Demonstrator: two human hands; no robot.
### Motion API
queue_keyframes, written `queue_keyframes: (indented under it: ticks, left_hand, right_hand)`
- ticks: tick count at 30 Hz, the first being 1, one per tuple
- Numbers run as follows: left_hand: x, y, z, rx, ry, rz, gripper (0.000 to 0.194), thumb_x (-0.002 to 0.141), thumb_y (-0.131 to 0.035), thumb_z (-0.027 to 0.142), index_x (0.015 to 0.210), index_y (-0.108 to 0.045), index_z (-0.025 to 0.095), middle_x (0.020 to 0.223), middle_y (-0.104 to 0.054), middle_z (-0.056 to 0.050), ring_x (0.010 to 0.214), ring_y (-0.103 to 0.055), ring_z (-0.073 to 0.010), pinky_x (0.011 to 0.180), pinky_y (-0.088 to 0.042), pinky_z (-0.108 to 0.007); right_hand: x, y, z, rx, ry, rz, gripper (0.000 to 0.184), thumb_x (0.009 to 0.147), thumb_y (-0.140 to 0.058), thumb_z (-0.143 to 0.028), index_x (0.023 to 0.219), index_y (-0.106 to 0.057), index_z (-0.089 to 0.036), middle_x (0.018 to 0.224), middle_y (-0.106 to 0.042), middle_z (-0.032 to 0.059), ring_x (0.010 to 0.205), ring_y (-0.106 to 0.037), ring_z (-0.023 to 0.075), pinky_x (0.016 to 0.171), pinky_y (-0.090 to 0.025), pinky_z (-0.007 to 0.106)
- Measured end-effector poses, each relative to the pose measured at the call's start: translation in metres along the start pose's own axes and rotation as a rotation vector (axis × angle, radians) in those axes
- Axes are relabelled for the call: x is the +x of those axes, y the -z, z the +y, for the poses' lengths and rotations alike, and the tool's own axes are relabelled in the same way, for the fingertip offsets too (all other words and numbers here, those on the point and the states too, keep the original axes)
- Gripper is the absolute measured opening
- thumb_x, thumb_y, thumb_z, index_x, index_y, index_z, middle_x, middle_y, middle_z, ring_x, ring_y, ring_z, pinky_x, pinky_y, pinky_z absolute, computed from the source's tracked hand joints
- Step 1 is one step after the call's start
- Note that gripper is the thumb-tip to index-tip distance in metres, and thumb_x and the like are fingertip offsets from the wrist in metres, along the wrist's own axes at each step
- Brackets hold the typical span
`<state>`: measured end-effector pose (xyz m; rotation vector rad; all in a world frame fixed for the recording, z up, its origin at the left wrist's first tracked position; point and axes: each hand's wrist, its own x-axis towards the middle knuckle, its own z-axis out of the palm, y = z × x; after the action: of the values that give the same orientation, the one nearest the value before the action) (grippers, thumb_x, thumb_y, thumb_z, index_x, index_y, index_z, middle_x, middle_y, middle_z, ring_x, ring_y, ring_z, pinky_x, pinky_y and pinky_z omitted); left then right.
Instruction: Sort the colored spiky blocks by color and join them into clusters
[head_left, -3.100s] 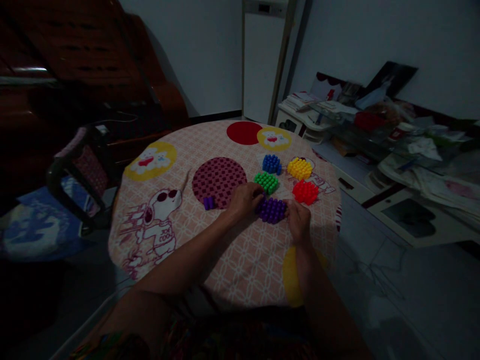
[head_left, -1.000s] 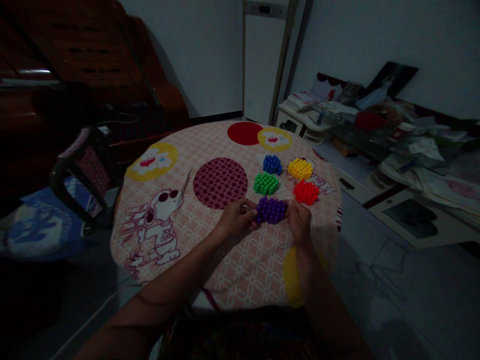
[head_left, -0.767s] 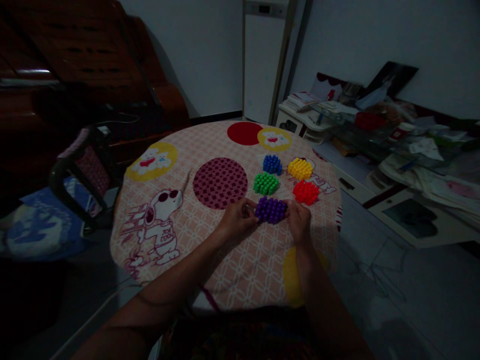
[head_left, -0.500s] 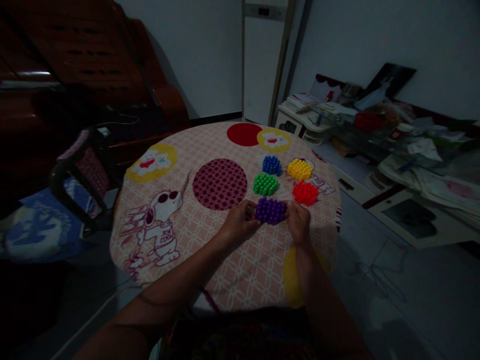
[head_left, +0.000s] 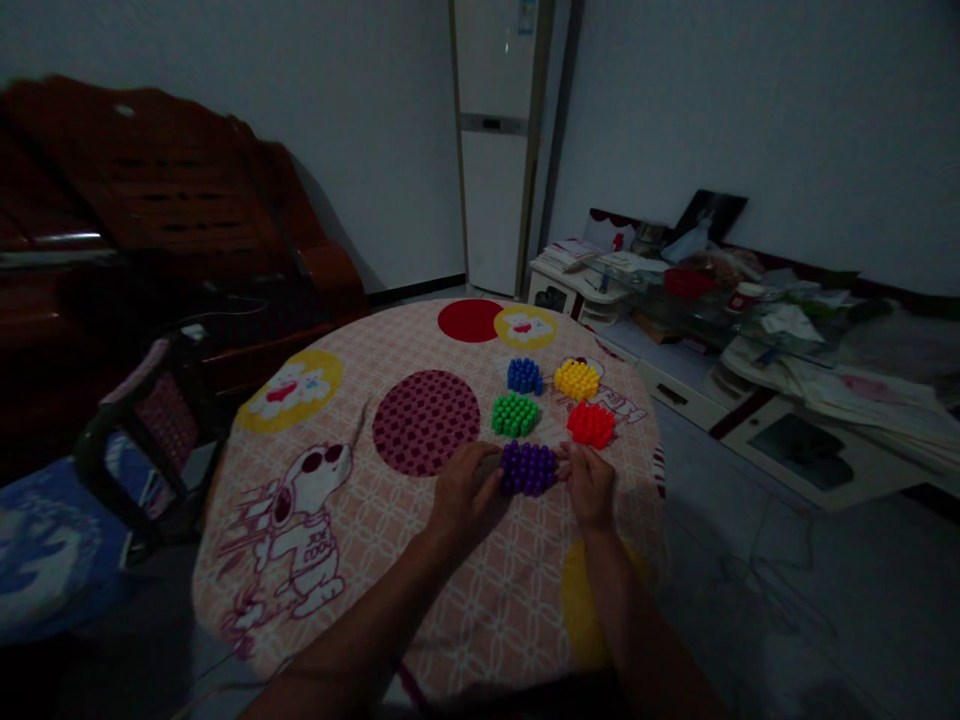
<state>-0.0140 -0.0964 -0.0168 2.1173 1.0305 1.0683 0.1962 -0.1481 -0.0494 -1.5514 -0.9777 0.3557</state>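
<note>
A purple cluster of knobbed toy pieces (head_left: 528, 467) lies on the round table (head_left: 360, 560), which wears a cartoon-print cloth. My left hand (head_left: 466, 497) presses against its left side with curled fingers. My right hand (head_left: 589, 487) holds its right side, fingers bent round the edge. Just beyond lie a green cluster (head_left: 514, 413), a red cluster (head_left: 590, 424), a blue cluster (head_left: 524, 375) and a yellow cluster (head_left: 576, 379), all apart from my hands.
A dark chair (head_left: 142, 420) stands at the table's left. A wooden sofa (head_left: 150, 240) fills the back left. A low white cabinet (head_left: 757, 420) piled with papers runs along the right wall. A tall white appliance (head_left: 495, 150) stands behind.
A loose purple piece left of the cluster is gone from the cloth. My left hand closed in on the cluster. The camera has tilted up, so everything sits lower in view.
</note>
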Motion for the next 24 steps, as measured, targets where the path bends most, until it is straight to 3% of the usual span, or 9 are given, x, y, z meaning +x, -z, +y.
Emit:
queue_keyframes:
  ticks: [3, 6, 9, 12, 15, 18, 22, 24]
  left_hand:
    - [0.009, -0.014, 0.004, 0.095, -0.22, -0.067, 0.034, 0.093, -0.055, 0.034, 0.123, -0.066, 0.021, 0.126, -0.065, -0.014, 0.119, -0.059, -0.0274, 0.106, -0.047, -0.046]
    - [0.018, -0.032, 0.013, 0.183, -0.398, -0.175, 0.042, 0.091, -0.06, 0.035, 0.131, -0.063, 0.022, 0.135, -0.061, -0.015, 0.126, -0.054, -0.0301, 0.112, -0.04, -0.052]
    - [0.024, -0.049, 0.024, 0.32, -0.444, -0.263, 0.044, 0.089, -0.062, 0.031, 0.134, -0.061, 0.025, 0.138, -0.059, -0.014, 0.131, -0.05, -0.0324, 0.116, -0.031, -0.059]
    - [0.028, -0.057, 0.031, 0.432, -0.389, -0.274, 0.031, 0.094, -0.055, 0.027, 0.123, -0.067, 0.028, 0.132, -0.062, -0.011, 0.128, -0.051, -0.0307, 0.117, -0.028, -0.061]
    - [0.031, -0.051, 0.027, 0.456, -0.306, -0.218, 0.023, 0.097, -0.051, 0.029, 0.109, -0.071, 0.028, 0.122, -0.066, -0.01, 0.119, -0.056, -0.029, 0.112, -0.035, -0.059]
    - [0.036, -0.031, 0.007, 0.455, -0.167, -0.104, 0.025, 0.093, -0.056, 0.03, 0.114, -0.069, 0.026, 0.127, -0.064, -0.012, 0.118, -0.057, -0.0315, 0.107, -0.041, -0.056]
    - [0.051, 0.016, -0.045, 0.381, 0.021, 0.015, 0.059, 0.08, -0.063, 0.023, 0.138, -0.055, 0.022, 0.141, -0.055, -0.016, 0.126, -0.056, -0.0333, 0.105, -0.048, -0.048]
    - [0.061, 0.043, -0.075, 0.341, 0.122, 0.072, 0.062, 0.077, -0.061, 0.02, 0.139, -0.054, 0.022, 0.137, -0.059, -0.015, 0.127, -0.056, -0.0342, 0.108, -0.046, -0.052]
  right_hand:
    - [0.011, 0.016, 0.005, -0.043, 0.037, 0.242, 0.046, 0.093, -0.049, -0.052, 0.099, -0.074, -0.014, 0.085, -0.074, 0.0095, 0.066, -0.065, 0.0194, 0.066, -0.052, 0.032]
    - [0.037, 0.037, 0.02, -0.108, 0.08, 0.407, 0.049, 0.09, -0.053, -0.051, 0.113, -0.072, -0.012, 0.106, -0.074, 0.0166, 0.088, -0.07, 0.026, 0.08, -0.055, 0.039]
    - [0.067, 0.05, 0.038, -0.151, 0.044, 0.377, 0.054, 0.085, -0.056, -0.049, 0.12, -0.07, -0.01, 0.119, -0.071, 0.0205, 0.106, -0.067, 0.0295, 0.096, -0.051, 0.045]
    - [0.084, 0.042, 0.044, -0.142, -0.034, 0.274, 0.054, 0.085, -0.054, -0.046, 0.124, -0.068, -0.012, 0.125, -0.069, 0.0181, 0.112, -0.065, 0.028, 0.101, -0.048, 0.046]
    - [0.087, 0.01, 0.032, -0.055, -0.03, 0.154, 0.049, 0.084, -0.056, -0.044, 0.122, -0.069, -0.015, 0.122, -0.071, 0.014, 0.111, -0.065, 0.0258, 0.098, -0.052, 0.044]
    - [0.082, -0.036, 0.012, 0.034, -0.02, -0.015, 0.046, 0.078, -0.064, -0.039, 0.118, -0.071, -0.017, 0.117, -0.073, 0.0118, 0.108, -0.067, 0.0253, 0.093, -0.055, 0.042]
    - [0.078, -0.103, -0.013, 0.191, -0.149, -0.245, 0.049, 0.076, -0.069, -0.034, 0.123, -0.069, -0.019, 0.113, -0.075, 0.0128, 0.099, -0.071, 0.0259, 0.086, -0.058, 0.044]
    - [0.077, -0.135, -0.023, 0.231, -0.168, -0.379, 0.049, 0.074, -0.073, -0.028, 0.121, -0.07, -0.019, 0.115, -0.074, 0.0126, 0.101, -0.071, 0.0262, 0.089, -0.058, 0.044]
